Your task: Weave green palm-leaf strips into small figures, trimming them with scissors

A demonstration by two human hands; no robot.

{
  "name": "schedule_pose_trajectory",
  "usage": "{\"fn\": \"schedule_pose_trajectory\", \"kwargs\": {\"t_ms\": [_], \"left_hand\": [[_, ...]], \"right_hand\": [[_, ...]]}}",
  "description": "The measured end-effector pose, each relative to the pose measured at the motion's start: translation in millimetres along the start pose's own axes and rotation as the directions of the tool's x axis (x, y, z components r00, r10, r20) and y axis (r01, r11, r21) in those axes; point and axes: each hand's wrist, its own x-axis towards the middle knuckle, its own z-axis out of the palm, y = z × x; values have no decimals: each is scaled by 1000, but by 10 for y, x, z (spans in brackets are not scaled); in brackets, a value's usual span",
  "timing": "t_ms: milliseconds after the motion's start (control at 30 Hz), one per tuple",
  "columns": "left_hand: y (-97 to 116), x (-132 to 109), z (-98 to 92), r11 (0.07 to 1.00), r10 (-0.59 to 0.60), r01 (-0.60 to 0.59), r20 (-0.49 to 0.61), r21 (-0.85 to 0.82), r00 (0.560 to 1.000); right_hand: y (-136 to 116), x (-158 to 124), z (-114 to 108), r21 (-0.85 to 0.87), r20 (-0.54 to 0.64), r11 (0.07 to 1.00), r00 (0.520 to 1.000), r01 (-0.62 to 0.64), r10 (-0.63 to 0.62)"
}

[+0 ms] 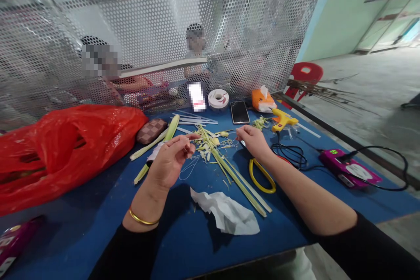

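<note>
My left hand (170, 157) is raised over the blue table (183, 245), fingers pinched together on a thin pale strand. My right hand (252, 139) is held a little further right, its fingers also pinched on what looks like the same thin strand stretched between both hands. Below them lie long green leaf strips (236, 179) and a heap of small yellow-green cuttings (210, 142). Yellow-handled scissors (260, 177) rest just under my right wrist.
A crumpled white tissue (226, 212) lies near me. A red plastic bag (62, 148) fills the left side. A yellow glue gun (282, 120), phone (239, 112), tape roll (218, 99), pink device (348, 169) with black cables sit further back. People sit behind a perforated metal screen (157, 30).
</note>
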Motion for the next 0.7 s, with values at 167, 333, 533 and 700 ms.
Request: {"fn": "schedule_pose_trajectory", "kwargs": {"t_ms": [167, 333, 533, 700], "left_hand": [[25, -2, -31, 999, 47, -47, -28, 15, 998], [18, 5, -51, 998, -1, 3, 34, -56, 999], [-47, 14, -21, 988, -142, 144, -33, 63, 989], [-71, 30, -60, 980, -182, 183, -17, 76, 983]], "right_hand": [[0, -16, 20, -182, 58, 981, 996, 72, -62], [-146, -24, -73, -406, 187, 904, 980, 135, -63], [-429, -396, -494, -808, 266, 556, 963, 194, 51], [-327, -809, -632, -940, 286, 254, 933, 229, 219]]}}
